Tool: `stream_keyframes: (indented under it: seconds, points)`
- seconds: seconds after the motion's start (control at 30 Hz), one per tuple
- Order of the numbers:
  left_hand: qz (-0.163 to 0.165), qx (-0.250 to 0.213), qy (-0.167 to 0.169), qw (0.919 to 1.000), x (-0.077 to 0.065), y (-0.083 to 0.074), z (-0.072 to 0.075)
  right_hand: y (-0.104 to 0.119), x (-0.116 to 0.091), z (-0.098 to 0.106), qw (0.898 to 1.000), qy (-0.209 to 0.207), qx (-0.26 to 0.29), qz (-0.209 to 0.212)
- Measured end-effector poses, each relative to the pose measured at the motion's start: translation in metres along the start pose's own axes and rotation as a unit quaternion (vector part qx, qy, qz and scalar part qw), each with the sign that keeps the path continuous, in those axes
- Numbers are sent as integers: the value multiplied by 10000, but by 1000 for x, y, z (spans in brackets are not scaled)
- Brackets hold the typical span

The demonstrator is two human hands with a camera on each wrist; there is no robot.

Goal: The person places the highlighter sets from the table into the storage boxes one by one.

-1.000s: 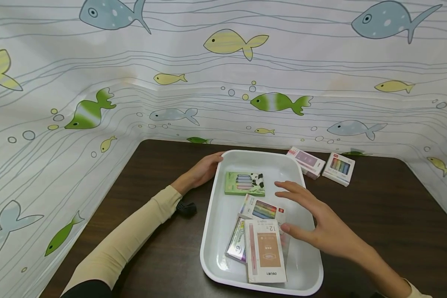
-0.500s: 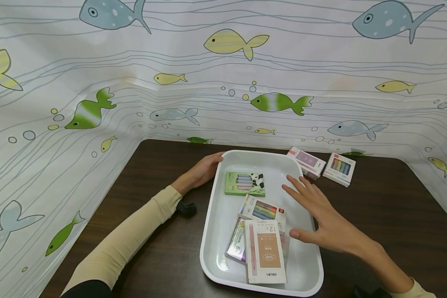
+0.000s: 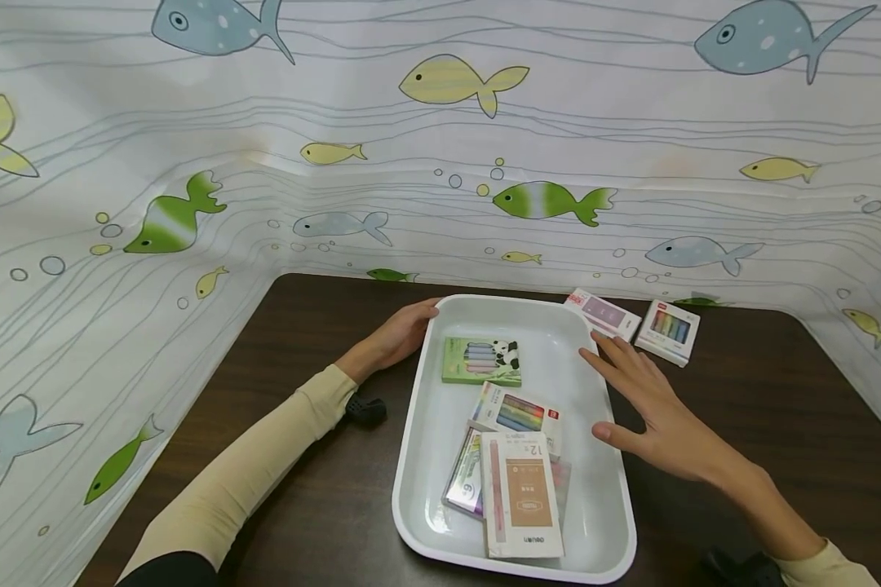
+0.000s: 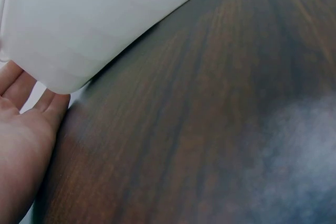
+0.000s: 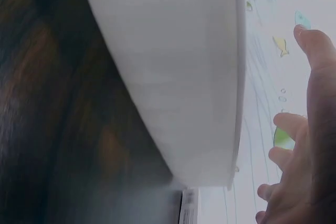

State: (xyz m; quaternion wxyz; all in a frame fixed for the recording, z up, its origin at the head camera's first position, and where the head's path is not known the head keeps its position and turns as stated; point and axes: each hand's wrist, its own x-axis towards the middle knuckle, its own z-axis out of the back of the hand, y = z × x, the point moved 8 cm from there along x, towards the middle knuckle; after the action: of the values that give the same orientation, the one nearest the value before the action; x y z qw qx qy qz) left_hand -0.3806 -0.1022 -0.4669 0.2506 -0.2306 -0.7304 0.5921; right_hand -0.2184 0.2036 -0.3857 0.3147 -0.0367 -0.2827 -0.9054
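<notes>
My left hand [image 3: 400, 332] touches the far left corner of a white tray [image 3: 405, 456]; in the left wrist view its fairly straight fingers [image 4: 51, 106] lie against the corner, tips hidden behind it. My right hand [image 3: 661, 408] hangs over the tray's right rim, fingers spread, nothing in it. Inside the tray, a green panda box [image 3: 470, 375] with crayon-like sticks pictured on it lies at the far end. Nearer, a white box with rainbow sticks in its window [image 3: 493, 403] and a purple-and-white pack [image 3: 464, 481] lie partly under a white-and-tan box [image 3: 524, 534].
Beyond the tray's far right corner, a pink-and-purple box [image 3: 602, 314] and a white box with a rainbow window [image 3: 668, 333] lie on the dark wooden table [image 3: 763, 391]. A fish-patterned sheet [image 3: 440, 187] rises behind the table and at its left.
My right hand has drawn back to the right, from over the tray's inside to its right rim, fingers still spread. The left hand, tray and boxes have stayed in place.
</notes>
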Motion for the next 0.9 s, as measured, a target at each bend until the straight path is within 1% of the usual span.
stream_keyframes:
  seconds: [0.17, 0.4, 0.67, 0.9]
  points:
    - [18, -7, -16, 10000, -1, 2, 1, -12, -1, 2, 9997, -21, -121, -194]
    - [-21, -23, 1, 10000, 1, 0, 0, -31, -7, 7, 9992, -154, -184, -313]
    - [32, -31, 29, 10000, 0, 0, 1, -53, -7, 6, 9977, -85, -93, -663]
    - [28, -12, 31, 10000, -1, 0, -1, -69, -6, 6, 9967, -116, -184, -784]
